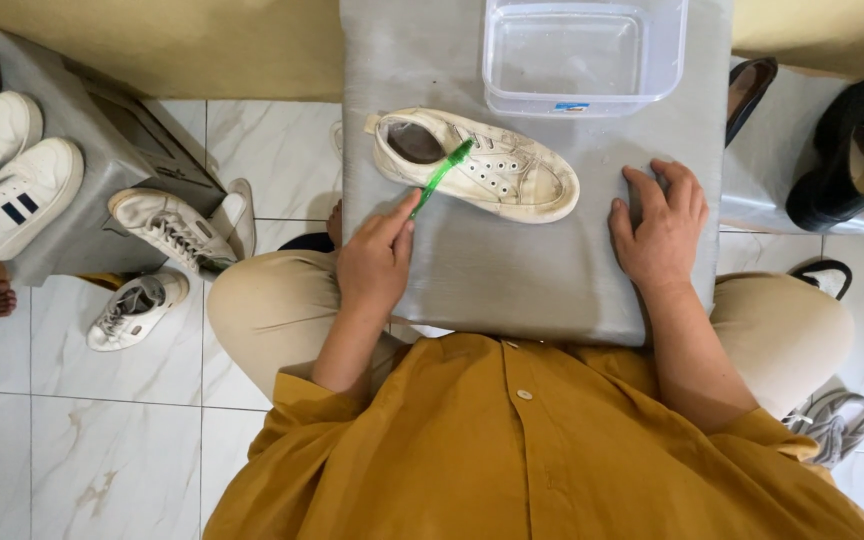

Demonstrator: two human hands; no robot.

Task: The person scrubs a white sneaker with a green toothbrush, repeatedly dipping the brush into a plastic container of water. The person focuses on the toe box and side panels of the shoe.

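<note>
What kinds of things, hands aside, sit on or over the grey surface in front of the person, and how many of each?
white shoe: 1
green toothbrush, held in the left hand: 1
clear plastic tub: 1
Total: 3

We count 1 white sneaker (477, 166) at 12 o'clock, 1 green toothbrush (442, 176), 1 clear tub (582, 55), 4 white sneakers (22, 195) at 9 o'clock, 2 black shoes (852, 150) at 3 o'clock.
</note>
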